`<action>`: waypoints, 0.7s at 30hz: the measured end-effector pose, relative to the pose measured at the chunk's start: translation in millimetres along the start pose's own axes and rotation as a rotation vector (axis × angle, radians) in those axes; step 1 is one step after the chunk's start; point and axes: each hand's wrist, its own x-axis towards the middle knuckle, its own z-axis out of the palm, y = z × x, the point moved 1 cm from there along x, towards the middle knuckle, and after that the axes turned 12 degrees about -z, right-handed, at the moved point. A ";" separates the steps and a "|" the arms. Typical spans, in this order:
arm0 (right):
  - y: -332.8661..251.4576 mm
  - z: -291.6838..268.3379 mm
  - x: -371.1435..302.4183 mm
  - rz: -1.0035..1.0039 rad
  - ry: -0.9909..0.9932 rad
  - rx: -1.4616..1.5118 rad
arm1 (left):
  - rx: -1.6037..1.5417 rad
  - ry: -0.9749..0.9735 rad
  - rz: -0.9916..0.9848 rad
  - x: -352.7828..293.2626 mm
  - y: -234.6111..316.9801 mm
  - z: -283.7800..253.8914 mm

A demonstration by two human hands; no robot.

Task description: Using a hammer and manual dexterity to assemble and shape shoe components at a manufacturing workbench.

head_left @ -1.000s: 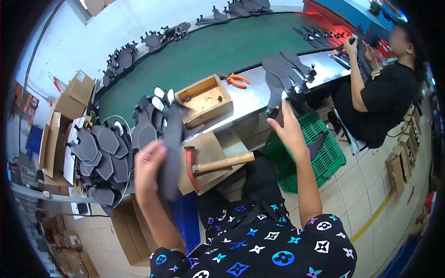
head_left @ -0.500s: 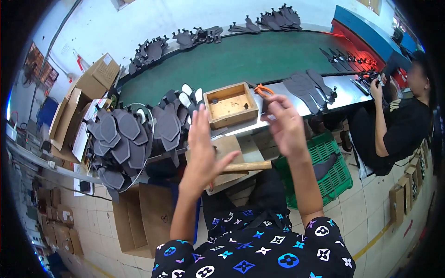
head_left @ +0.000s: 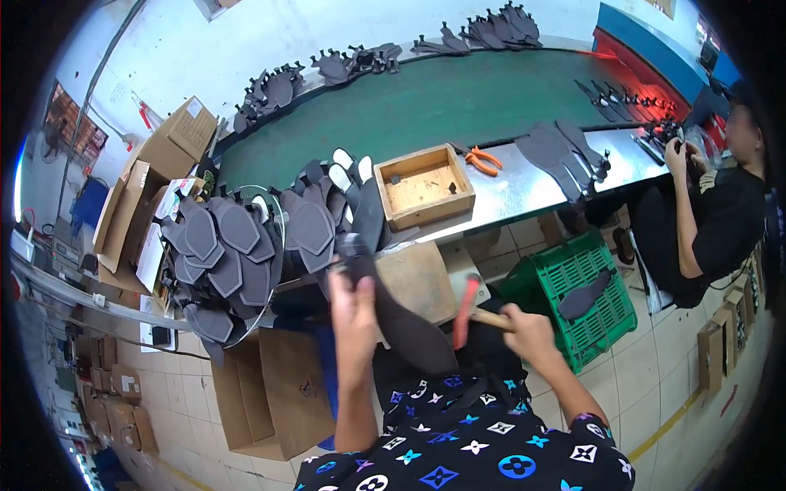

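Observation:
My left hand grips a dark sandal sole near its upper end, where a shiny, blurred part shows. The sole slants down toward my lap. In my right hand is a hammer, held by its wooden handle. Its red head, smeared by motion, is close beside the sole; I cannot tell whether they touch. Beyond the sole lies a tan work board above my knees. A wooden box with a few small dark bits sits on the bench edge, with orange-handled pliers to its right.
Piles of grey soles lie at the left by open cartons. A green conveyor belt runs behind the bench. At right, a green crate holds a dark sole, and a co-worker sits handling something dark.
My left hand, empty before, now holds the sole and has come lower. My right hand has dropped from near the pliers and taken the hammer off the board. The pliers lie on the bench.

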 end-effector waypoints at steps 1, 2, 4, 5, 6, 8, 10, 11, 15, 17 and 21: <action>17.2 -4.5 -20.8 0.025 0.008 0.014 | 0.141 -0.016 -0.006 6.6 -24.0 5.6; 35.8 0.8 -47.8 0.057 0.010 -0.003 | 0.789 0.076 -0.040 5.4 -30.9 18.3; 52.6 13.2 -102.0 0.182 0.093 0.216 | 1.125 0.186 -0.011 0.8 -41.7 31.8; 66.2 32.8 -138.7 0.265 0.110 0.382 | 1.153 0.159 -0.014 5.1 -31.4 35.5; 48.2 38.1 -154.3 0.349 0.301 0.668 | 1.124 0.158 0.067 10.4 -19.3 30.9; 7.1 19.3 -161.9 0.701 0.181 1.028 | 1.029 0.147 0.316 38.4 0.7 43.6; 0.5 27.0 -164.5 0.776 0.168 1.101 | 0.966 0.024 0.485 87.6 13.2 67.1; 1.4 28.0 -159.8 0.812 0.229 1.211 | 0.930 -0.056 0.548 121.6 6.4 80.7; 2.2 30.5 -125.4 0.757 0.243 1.053 | 0.904 -0.761 0.185 244.8 -31.6 159.7; -1.7 29.5 -105.2 0.707 0.274 1.272 | 0.830 -0.811 0.295 271.2 -59.3 167.7; -3.2 11.4 -85.4 0.591 0.380 1.270 | 0.808 -0.842 0.020 262.2 -44.5 179.5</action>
